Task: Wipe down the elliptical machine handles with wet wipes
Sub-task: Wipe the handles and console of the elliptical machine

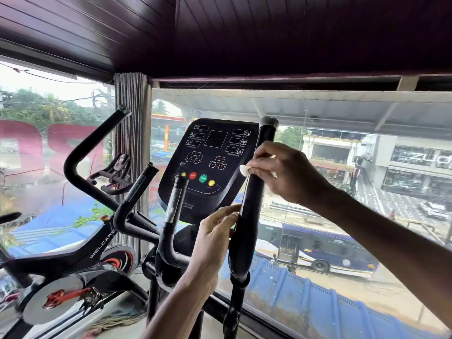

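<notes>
1. A wet wipe [243,170], small and white, is pinched in the fingers of the right hand [281,172]; it is pressed against the upper part of the elliptical's right handle [254,199], a black upright bar just right of the console [215,162]; only a folded corner of the wipe is seen past the fingertips.
2. The left hand [215,231] is laid against the lower part of the same handle, the thumb along its near edge; whether the fingers curl behind the bar cannot be told.
3. The step is judged to be a wipe along this handle's grip; it is best done with the wipe wrapped well round the bar, drawn in one long stroke from the capped top downward, and turned to a fresh face for the far side; as the bar probably swings, it should be steadied from below.
4. The left handle [80,162], a bent black bar well apart beyond the console, is touched by neither hand.
5. On the console a red button [193,175] is marked STOP and a green button [203,178] START; the small white labels beside the display windows are too fine to be read with certainty.
6. WELCARE is printed in white on the frame of a spin bike [101,243] at the left; through the window, the letters ZUO are seen on a building front [430,157] across the street, cut off by the picture's edge.
</notes>
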Motion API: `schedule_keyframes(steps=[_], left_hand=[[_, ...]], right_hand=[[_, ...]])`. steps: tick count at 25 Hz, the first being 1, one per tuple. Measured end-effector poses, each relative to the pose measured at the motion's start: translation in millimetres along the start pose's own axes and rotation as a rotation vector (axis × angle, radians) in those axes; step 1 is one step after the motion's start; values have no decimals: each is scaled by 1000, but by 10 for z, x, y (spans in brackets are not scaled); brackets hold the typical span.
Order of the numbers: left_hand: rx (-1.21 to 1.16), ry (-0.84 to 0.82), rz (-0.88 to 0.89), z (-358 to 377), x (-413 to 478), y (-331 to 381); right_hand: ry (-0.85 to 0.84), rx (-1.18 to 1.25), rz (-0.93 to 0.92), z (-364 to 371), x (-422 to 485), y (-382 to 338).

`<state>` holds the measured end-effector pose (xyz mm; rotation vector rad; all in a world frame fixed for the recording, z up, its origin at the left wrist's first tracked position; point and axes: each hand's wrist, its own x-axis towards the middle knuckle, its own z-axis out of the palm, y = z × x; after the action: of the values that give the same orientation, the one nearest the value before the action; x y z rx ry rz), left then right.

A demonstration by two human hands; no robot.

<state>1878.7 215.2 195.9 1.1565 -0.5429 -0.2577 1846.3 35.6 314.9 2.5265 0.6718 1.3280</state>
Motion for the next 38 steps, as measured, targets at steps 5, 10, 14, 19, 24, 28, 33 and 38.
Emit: schedule_keyframes(steps=[5, 10, 14, 19, 24, 28, 33, 38], left_hand=[[11, -35, 18, -1, 10, 34], [-16, -85, 7, -84, -3, 7], [-41, -104, -31, -137, -28, -31], [-59, -126, -35, -220, -65, -98], [-60, -177, -1, -291, -89, -238], [-121, -195, 4, -341, -90, -309], [-148, -215, -18, -397, -116, -355], [-172, -295, 0, -453, -117, -350]], right_hand=[[65, -129, 139, -50, 506, 519], [-101, -97, 106, -110, 528, 463], [-97, -111, 169, -150, 529, 355], [-350, 55, 27, -179, 119, -329], [-180, -5, 116, -124, -10, -447], [-281, 66, -9, -104, -256, -724], [-74, -46, 126, -52, -190, -654], [-317, 137, -11, -28, -501, -973]])
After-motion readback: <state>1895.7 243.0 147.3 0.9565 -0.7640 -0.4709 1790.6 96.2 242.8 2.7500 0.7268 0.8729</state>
